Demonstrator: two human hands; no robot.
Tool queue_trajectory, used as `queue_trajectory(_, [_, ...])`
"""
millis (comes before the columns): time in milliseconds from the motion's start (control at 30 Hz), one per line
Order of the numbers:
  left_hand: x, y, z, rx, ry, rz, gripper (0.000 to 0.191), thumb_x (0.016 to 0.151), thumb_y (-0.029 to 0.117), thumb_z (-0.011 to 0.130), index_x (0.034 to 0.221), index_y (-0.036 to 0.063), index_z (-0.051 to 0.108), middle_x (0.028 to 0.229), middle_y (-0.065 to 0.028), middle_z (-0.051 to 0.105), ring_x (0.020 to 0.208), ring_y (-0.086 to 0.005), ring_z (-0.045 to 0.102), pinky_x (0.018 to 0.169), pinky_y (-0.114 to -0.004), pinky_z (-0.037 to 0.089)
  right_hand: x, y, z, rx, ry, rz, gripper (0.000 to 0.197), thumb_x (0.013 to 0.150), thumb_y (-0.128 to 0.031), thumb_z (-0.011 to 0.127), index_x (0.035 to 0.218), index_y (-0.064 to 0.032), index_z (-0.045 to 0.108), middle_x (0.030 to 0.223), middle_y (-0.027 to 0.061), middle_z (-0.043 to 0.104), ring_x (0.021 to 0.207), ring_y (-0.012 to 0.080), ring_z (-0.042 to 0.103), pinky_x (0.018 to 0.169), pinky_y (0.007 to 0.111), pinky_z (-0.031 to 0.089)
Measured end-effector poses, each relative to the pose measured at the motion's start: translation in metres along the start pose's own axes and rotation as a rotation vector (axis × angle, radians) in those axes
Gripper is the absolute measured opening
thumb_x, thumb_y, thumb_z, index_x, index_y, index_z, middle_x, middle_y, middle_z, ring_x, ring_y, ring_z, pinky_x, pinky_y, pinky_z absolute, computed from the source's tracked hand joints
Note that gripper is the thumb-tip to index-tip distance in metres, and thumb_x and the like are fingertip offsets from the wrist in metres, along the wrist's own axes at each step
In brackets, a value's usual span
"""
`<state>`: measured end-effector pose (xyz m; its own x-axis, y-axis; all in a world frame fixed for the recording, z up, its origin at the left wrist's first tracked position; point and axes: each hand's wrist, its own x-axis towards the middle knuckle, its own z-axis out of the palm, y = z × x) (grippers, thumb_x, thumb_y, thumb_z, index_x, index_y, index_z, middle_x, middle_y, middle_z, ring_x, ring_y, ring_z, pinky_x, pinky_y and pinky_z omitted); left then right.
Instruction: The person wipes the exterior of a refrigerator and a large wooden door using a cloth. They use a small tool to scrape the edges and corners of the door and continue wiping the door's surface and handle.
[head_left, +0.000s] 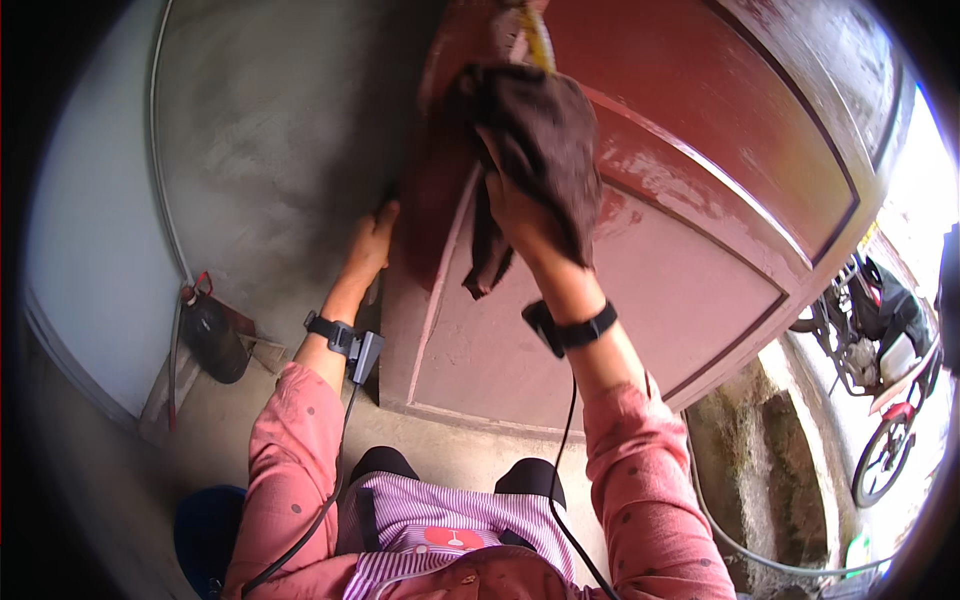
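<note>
A dark brown cloth (551, 142) covers most of my right hand (517, 214), which presses it against a red-painted panelled door (600, 307). One end of the cloth hangs below the wrist. My left hand (371, 244) is at the door's left edge, its thumb raised and the other fingers mostly hidden; whether it grips the edge cannot be told. Pale, powdery smears mark the door's middle rail. A yellow and white thing (536, 37) shows at the top of the door, just above the cloth. Both wrists wear black straps with small cabled devices.
A dark bottle with a red handle (216, 334) stands on the left by the grey wall (262, 135), next to a thin pipe (156, 135). A hose (739, 547) curves along the floor at lower right. Outside, a motorcycle (877, 352) is parked beyond a rough ledge (765, 450).
</note>
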<state>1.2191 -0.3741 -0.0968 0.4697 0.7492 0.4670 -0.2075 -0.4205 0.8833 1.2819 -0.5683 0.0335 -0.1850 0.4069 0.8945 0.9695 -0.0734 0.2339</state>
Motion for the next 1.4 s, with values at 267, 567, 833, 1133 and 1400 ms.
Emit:
queue_trajectory(267, [0.017,0.011,0.011,-0.043,0.036,-0.056,0.062,0.078,0.063,0.044,0.054,0.0049,0.044,0.041,0.0004,0.037,0.032,-0.0104,0.037,0.031,-0.024,0.029,-0.058,0.165,-0.094,-0.193,0.130,0.103,0.041,0.079,-0.011,0.050,0.118,-0.0039,0.044,0.119,0.0146,0.046,0.108,0.0305,0.044,0.090,0.037,0.037])
queue_trajectory(567, [0.022,0.015,0.041,-0.063,0.007,-0.069,0.062,0.078,0.064,0.042,0.055,0.0062,0.042,0.039,0.0017,0.031,0.030,-0.0101,0.034,0.031,-0.025,0.029,-0.162,0.342,-0.271,0.068,0.974,0.851,0.040,0.078,-0.017,0.052,0.112,0.0031,0.048,0.097,0.0198,0.059,0.089,0.0312,0.055,0.084,0.034,0.040])
queue_trajectory(833, [0.036,0.003,0.045,-0.141,0.065,-0.095,0.055,0.081,0.057,0.045,0.086,0.0033,0.054,0.040,0.0023,0.034,0.028,-0.0066,0.029,0.030,-0.022,0.027,-0.120,0.221,-0.195,-0.476,0.231,0.402,0.046,0.069,-0.007,0.056,0.114,-0.0115,0.047,0.107,0.0228,0.048,0.081,0.0400,0.055,0.069,0.042,0.047])
queue_trajectory(1133, [0.018,0.037,0.098,-0.165,0.112,-0.058,0.051,0.079,0.057,0.048,0.082,0.0063,0.052,0.043,0.0014,0.036,0.030,-0.0077,0.030,0.033,-0.022,0.027,-0.175,0.395,-0.343,-0.583,0.528,0.697,0.050,0.081,-0.034,0.041,0.126,-0.0125,0.039,0.132,0.0203,0.033,0.110,0.0361,0.045,0.088,0.042,0.039])
queue_trajectory(1400, [0.018,0.032,0.098,-0.090,0.163,-0.070,0.053,0.080,0.059,0.046,0.082,0.0061,0.051,0.041,0.0015,0.033,0.032,-0.0076,0.030,0.034,-0.022,0.028,-0.365,0.402,-0.286,-0.646,0.503,1.294,0.060,0.087,-0.035,0.033,0.126,0.0101,0.027,0.128,0.0302,0.032,0.118,0.0384,0.035,0.098,0.038,0.030])
